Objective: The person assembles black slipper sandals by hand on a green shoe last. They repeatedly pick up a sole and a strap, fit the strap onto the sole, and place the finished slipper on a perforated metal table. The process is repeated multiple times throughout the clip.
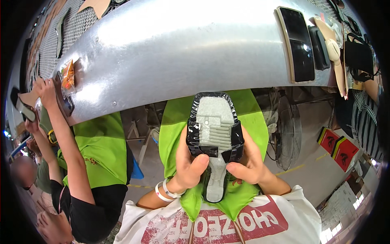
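My left hand and my right hand together hold a black shoe sole with a pale grey ribbed insert, sole side facing me. Both thumbs press on its narrow middle, and the fingers wrap around its glossy black sides. The sole's wide end points away from me. Two white bands circle my left wrist. I wear a bright green apron under the sole.
A curved shiny metal conveyor cover runs across the top, with a dark flat panel and shoe parts on it. A co-worker in a green apron stands at my left, arms raised to the conveyor. A floor fan and red boxes are at right.
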Motion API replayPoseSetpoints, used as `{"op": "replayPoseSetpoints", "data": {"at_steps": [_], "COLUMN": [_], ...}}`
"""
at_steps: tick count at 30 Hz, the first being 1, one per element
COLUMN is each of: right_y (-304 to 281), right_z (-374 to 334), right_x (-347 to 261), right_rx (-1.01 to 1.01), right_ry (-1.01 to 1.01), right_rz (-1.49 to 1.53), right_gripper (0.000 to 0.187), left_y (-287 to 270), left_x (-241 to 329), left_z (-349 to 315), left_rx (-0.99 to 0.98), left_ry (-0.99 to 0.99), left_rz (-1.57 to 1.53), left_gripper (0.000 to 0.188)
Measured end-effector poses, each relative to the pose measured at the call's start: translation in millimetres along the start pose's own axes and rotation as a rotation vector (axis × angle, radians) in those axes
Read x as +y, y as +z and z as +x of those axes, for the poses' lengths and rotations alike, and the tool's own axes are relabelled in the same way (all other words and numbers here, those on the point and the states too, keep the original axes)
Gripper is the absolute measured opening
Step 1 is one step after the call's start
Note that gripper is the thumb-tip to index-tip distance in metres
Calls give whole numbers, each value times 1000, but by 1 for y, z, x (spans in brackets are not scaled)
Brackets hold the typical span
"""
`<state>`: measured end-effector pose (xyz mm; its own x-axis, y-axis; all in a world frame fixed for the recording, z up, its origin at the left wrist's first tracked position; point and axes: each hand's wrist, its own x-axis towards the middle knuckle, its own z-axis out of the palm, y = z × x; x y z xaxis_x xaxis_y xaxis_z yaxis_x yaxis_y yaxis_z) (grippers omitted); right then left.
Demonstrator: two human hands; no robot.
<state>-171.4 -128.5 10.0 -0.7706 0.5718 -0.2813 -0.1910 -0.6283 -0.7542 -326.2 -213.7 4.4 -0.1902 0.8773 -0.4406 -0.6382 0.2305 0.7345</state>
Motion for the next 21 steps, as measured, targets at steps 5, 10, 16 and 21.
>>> {"op": "replayPoseSetpoints", "data": {"at_steps": [5, 10, 16, 21], "right_y": [-4, -11, -12, -16], "right_z": [1, 1, -2, -2], "right_x": [-1, -4, -2, -9], "right_rx": [-14, -48, -72, -89], "right_ry": [-36, -10, -99, -57], "right_rz": [-9, 137, -171, -308], "right_gripper": [87, 87, 91, 95], "left_y": [-7, -13, -8, -14], "left_x": [-6, -8, -7, -4], "left_z": [0, 3, 2, 6], "left_rx": [-66, -177, -183, -235], "left_ry": [31, 28, 127, 104], "left_rz": [-28, -23, 31, 77], "left_gripper": [83, 86, 89, 94]}}
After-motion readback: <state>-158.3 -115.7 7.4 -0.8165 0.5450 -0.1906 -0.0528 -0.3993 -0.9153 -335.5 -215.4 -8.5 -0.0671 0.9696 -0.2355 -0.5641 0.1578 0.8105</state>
